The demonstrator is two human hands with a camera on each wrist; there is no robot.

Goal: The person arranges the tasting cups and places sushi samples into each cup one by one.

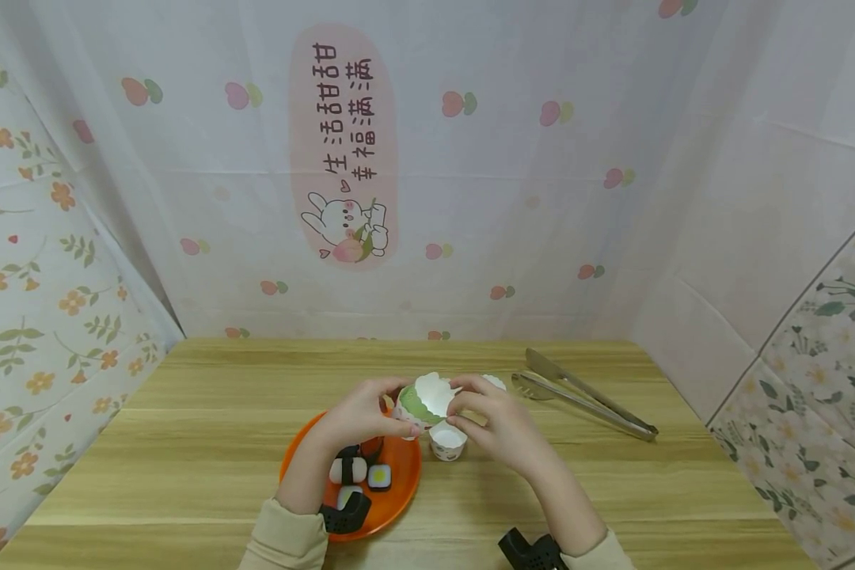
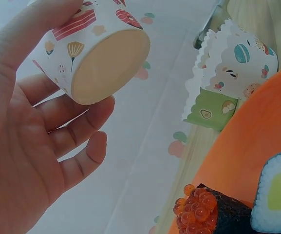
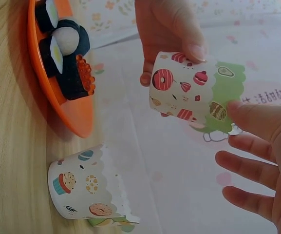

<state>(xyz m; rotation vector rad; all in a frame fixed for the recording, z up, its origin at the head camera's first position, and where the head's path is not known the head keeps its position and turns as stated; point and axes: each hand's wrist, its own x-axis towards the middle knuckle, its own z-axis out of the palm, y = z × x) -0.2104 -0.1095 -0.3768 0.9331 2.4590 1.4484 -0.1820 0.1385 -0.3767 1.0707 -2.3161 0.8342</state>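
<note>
**Cup point(image 3: 181, 90) held two-handed above table point(image 1: 185, 443)**

Body is gripped by left hand point(image 1: 363, 413), thumb opposite curled fingers. Rim is pinched by right hand point(image 1: 497, 417), outer fingers spread. Cup is tilted. Judged light, thin, easily dented, not slippery; best held low near the stiffer base, scalloped rim spared. More cups point(image 1: 446, 454) are stood beside plate point(image 1: 404, 507) of sushi point(image 1: 349, 470). Tongs point(image 1: 637, 430) are laid farther right.

The held cup point(image 1: 418, 405) is between the plate point(image 1: 403, 507) of sushi point(image 1: 380, 476), left, and tongs point(image 1: 598, 409), right; another cup point(image 1: 446, 445) stands on the table point(image 1: 185, 443).
</note>
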